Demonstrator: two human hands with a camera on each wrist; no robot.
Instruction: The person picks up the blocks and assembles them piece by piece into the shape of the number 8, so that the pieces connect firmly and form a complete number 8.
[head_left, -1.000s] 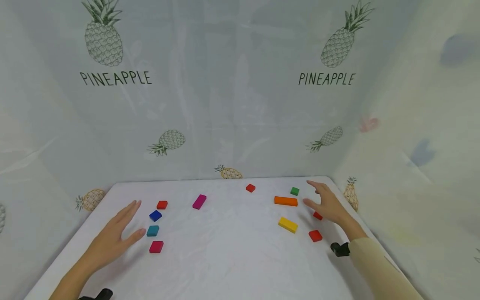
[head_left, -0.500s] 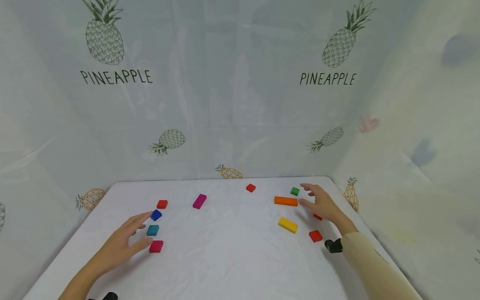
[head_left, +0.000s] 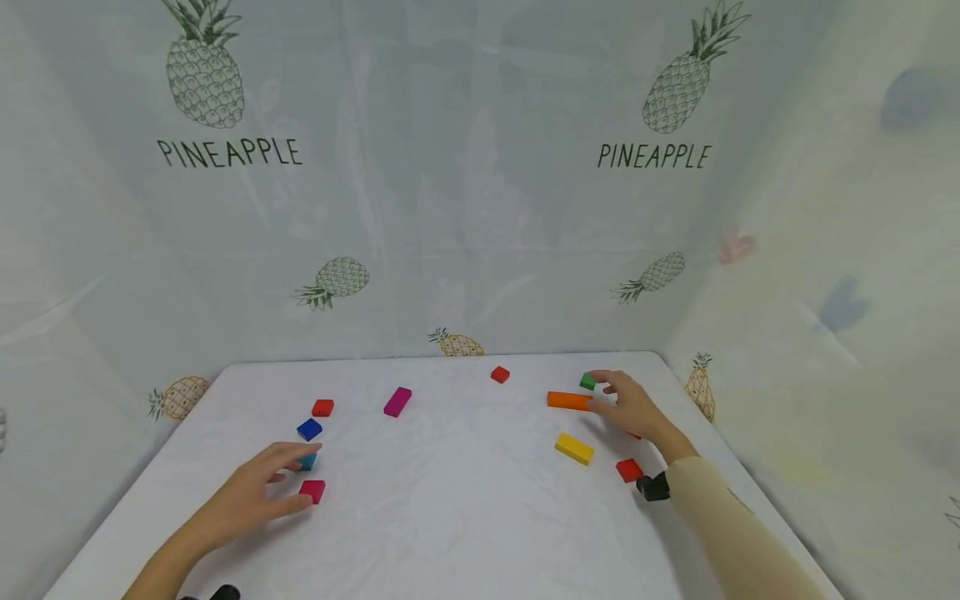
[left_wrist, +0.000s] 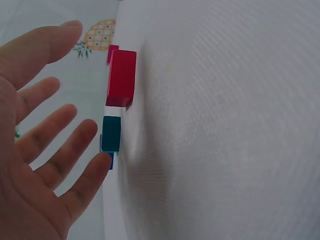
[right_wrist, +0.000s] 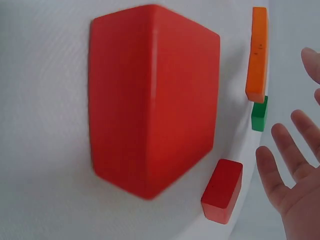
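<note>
My left hand (head_left: 243, 500) hovers over the left side of the table, fingers spread and bent a little. Just past its fingertips lie a teal block (left_wrist: 111, 134) and a crimson block (left_wrist: 123, 77); in the head view the fingers partly cover the teal one. A blue block (head_left: 309, 429) lies beyond them. Over on the right, my right hand (head_left: 636, 412) reaches above the table, holding nothing. Its thumb overlaps the end of an orange block (head_left: 567, 401), and its fingertips overlap a green block (head_left: 587, 382). The right wrist view shows those fingers apart from both blocks.
A yellow block (head_left: 574, 448) and a red block (head_left: 628, 470) lie near the right hand; another red block (right_wrist: 222, 190) is mostly under it. Farther back are a magenta block (head_left: 397, 402) and red blocks (head_left: 500, 374). A pineapple-print curtain (head_left: 465, 208) stands behind the table.
My left hand has lowered toward the teal and crimson blocks, its fingers bending more. My right hand has moved left toward the orange and green blocks. The blocks have stayed put.
</note>
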